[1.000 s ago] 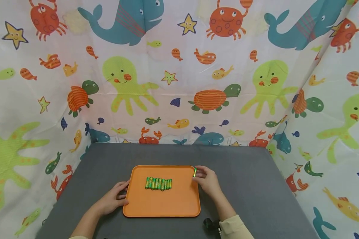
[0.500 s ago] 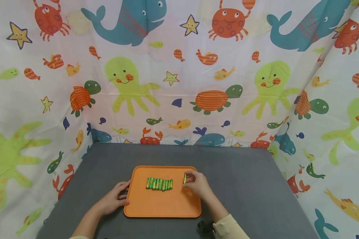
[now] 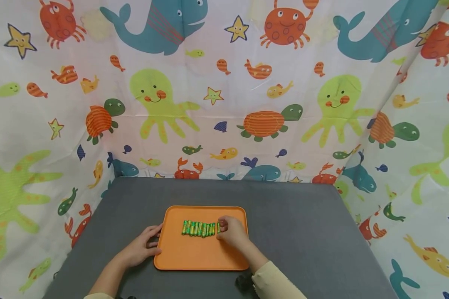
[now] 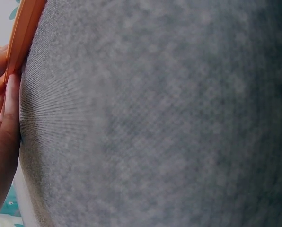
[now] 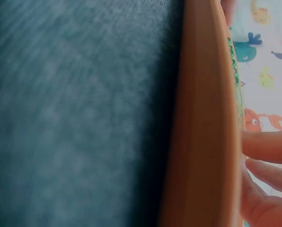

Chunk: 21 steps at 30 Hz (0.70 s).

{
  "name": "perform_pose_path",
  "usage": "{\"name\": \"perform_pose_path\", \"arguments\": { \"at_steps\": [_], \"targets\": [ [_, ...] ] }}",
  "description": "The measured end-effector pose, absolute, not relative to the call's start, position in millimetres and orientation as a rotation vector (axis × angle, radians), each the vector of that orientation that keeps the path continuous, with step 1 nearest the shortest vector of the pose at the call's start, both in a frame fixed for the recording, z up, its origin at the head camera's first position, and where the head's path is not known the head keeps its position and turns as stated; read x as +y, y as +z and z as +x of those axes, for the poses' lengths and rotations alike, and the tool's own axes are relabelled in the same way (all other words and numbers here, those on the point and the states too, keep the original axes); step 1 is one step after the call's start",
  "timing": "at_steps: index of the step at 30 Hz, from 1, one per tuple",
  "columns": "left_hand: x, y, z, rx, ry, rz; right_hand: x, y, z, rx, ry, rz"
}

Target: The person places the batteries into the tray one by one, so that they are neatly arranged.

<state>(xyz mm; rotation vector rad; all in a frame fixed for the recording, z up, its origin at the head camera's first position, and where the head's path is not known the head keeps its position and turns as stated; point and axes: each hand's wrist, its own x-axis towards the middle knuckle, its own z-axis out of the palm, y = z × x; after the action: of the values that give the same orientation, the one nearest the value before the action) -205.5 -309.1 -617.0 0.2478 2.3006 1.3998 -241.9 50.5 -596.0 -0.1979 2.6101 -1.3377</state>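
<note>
An orange tray (image 3: 194,257) lies on the grey table, carrying a side-by-side row of green-and-gold batteries (image 3: 198,229). My right hand (image 3: 233,232) is over the tray and pinches one more battery (image 3: 218,227), held upright in line just right of the row with a narrow gap. At the tray's left rim, my left hand (image 3: 137,249) rests with extended fingers and thumb touching the edge. The left wrist view shows the fingers (image 4: 11,104) against the tray wall (image 4: 25,35). In the right wrist view the tray's side hides most of the batteries, and the right fingers (image 5: 268,146) show beyond it.
The grey table (image 3: 292,232) spreads around the tray. A curtain (image 3: 224,116) with printed sea animals stands behind and on both sides. A small black object (image 3: 243,282) sits by the right sleeve (image 3: 277,282).
My right hand has carried the battery leftward from the tray's right edge to beside the row. My left hand has stayed at the left rim.
</note>
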Motion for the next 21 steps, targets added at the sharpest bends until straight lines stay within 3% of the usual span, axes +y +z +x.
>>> {"name": "perform_pose_path", "arguments": {
  "at_steps": [11, 21],
  "targets": [
    [-309, -615, -204, 2.308, 1.392, 0.262, 46, -597, -241, 2.611, -1.355, -0.192],
    [-307, -619, -201, 2.323, 1.379, 0.234, 77, -591, -224, 2.684, -1.43, -0.342]
  ]
}}
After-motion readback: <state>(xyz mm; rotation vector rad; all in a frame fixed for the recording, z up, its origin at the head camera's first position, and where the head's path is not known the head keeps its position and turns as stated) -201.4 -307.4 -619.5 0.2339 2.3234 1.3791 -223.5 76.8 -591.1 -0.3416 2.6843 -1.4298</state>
